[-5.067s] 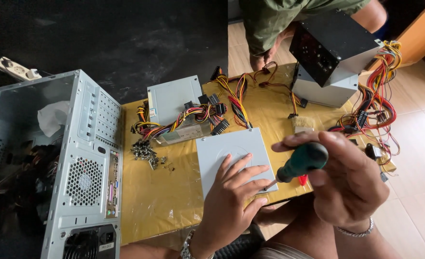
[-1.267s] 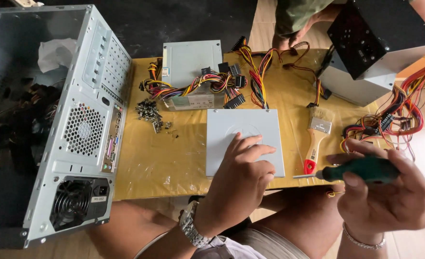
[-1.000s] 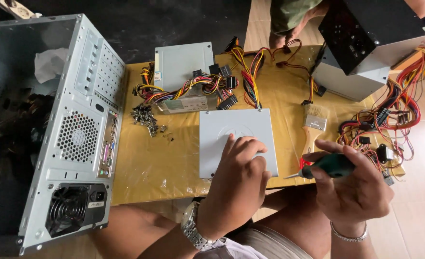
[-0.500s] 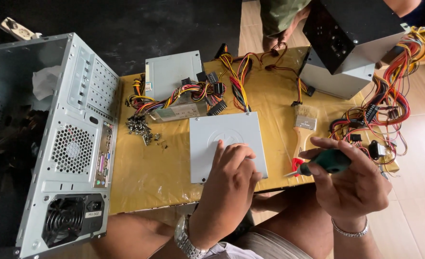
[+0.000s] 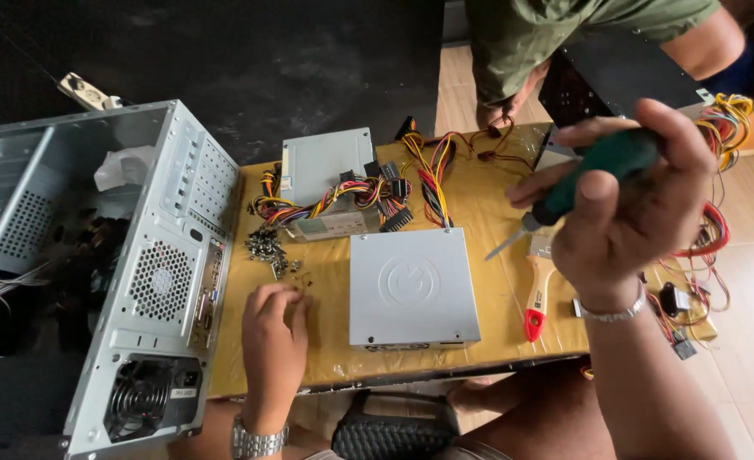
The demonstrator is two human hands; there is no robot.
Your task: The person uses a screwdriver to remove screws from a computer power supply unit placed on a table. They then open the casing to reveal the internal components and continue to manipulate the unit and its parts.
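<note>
The screwdriver, green-handled with its tip pointing down-left, is clenched in the right hand, raised above the counter to the right of the grey metal box. The left hand rests left of that box, fingers curled on the counter beside a heap of screws. A brush lies right of the box; an open computer case stands far left.
</note>
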